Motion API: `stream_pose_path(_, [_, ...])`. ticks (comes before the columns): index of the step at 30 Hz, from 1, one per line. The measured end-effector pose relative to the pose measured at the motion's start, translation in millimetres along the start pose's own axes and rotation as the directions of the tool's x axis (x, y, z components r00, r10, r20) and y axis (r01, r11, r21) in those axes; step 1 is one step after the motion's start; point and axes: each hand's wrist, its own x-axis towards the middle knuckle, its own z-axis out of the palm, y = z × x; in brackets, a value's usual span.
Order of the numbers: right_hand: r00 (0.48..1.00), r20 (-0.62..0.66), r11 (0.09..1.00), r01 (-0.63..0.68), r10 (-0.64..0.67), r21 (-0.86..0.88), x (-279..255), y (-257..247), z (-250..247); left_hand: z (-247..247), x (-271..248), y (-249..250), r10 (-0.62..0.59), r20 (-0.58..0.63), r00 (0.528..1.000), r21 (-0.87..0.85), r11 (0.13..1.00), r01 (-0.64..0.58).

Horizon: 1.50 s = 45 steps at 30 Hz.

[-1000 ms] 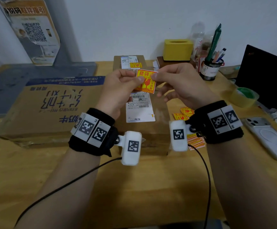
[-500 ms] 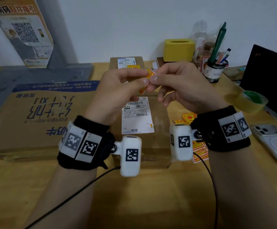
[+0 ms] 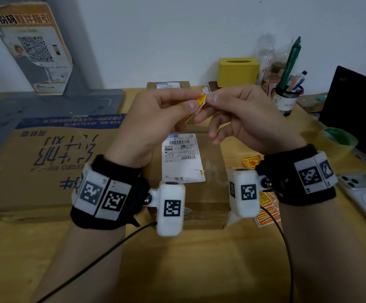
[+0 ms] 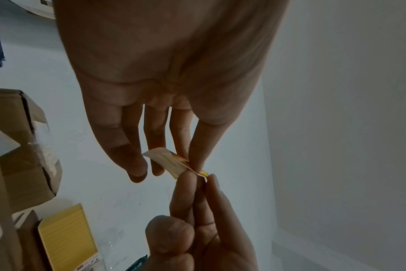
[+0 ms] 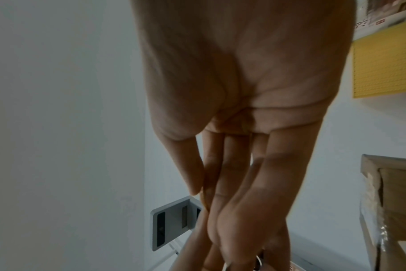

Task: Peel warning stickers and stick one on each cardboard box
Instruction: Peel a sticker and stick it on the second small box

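Note:
A yellow and red warning sticker (image 3: 200, 101) is held edge-on in the air above the middle cardboard box (image 3: 212, 154), which bears a white shipping label. My left hand (image 3: 191, 102) pinches the sticker between thumb and forefinger. My right hand (image 3: 210, 98) pinches its top corner. In the left wrist view the sticker's pale backing (image 4: 172, 163) shows, with the left hand (image 4: 196, 165) and the right fingertips (image 4: 203, 180) meeting at a bent corner. A large flat box (image 3: 46, 154) lies to the left and a small box (image 3: 169, 85) at the back. The right wrist view hides the sticker behind the right hand (image 5: 202, 192).
Loose warning stickers (image 3: 265, 206) lie on the table under my right wrist. A tape roll (image 3: 339, 141), a phone (image 3: 361, 193) and a black screen (image 3: 357, 106) are at the right. A yellow tissue box (image 3: 237, 71) and a pen cup (image 3: 287, 99) stand at the back.
The sticker has turned from face-on to edge-on between my hands. Both hands have closed in on its top corner, and that corner now looks bent.

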Motion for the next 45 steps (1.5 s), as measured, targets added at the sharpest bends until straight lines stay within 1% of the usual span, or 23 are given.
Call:
stream_pose_path(4, [0.996, -0.082, 0.999, 0.031, -0.033, -0.022, 0, -3, 1, -2, -1, 2, -0.004, -0.007, 1.0, -0.015, 1.0, 0.004])
stream_pose_path(6, [0.994, -0.098, 0.999, 0.033, -0.037, -0.043, 0, -4, 3, -2, -3, 3, -0.004, -0.014, 1.0, -0.008, 1.0, 0.004])
stream_pose_path(9, [0.994, -0.101, 0.998, 0.026, -0.032, -0.057, -1, -7, 6, -1, -6, 5, 0.009, -0.006, 1.0, 0.014, 1.0, -0.009])
stream_pose_path(13, [0.994, -0.102, 0.996, 0.022, -0.031, -0.091, -3, -8, 8, 0, -8, 6, 0.042, -0.008, 0.999, -0.002, 0.999, -0.042])
stream_pose_path(16, [0.993, -0.111, 0.995, 0.025, -0.036, -0.098, -4, -8, 8, 0, -8, 5, 0.059, -0.019, 0.998, 0.038, 0.998, -0.058])
stream_pose_path(20, [0.995, -0.099, 0.995, 0.018, -0.028, -0.099, -4, -8, 5, -2, -8, 5, 0.062, -0.007, 0.998, 0.09, 0.994, -0.061])
stream_pose_path(25, [0.996, -0.08, 0.996, 0.021, -0.028, -0.086, -5, -9, 3, -1, -9, 5, 0.059, -0.005, 0.998, 0.114, 0.992, -0.058])
stream_pose_path(32, [0.996, -0.087, 0.996, 0.029, -0.036, -0.083, -6, -11, 3, 2, -11, 8, 0.04, -0.009, 0.999, 0.119, 0.992, -0.039])
stream_pose_path(45, [0.994, -0.096, 0.993, 0.038, -0.049, -0.109, -6, -11, 5, 4, -13, 9, 0.066, -0.006, 0.998, 0.136, 0.989, -0.065])
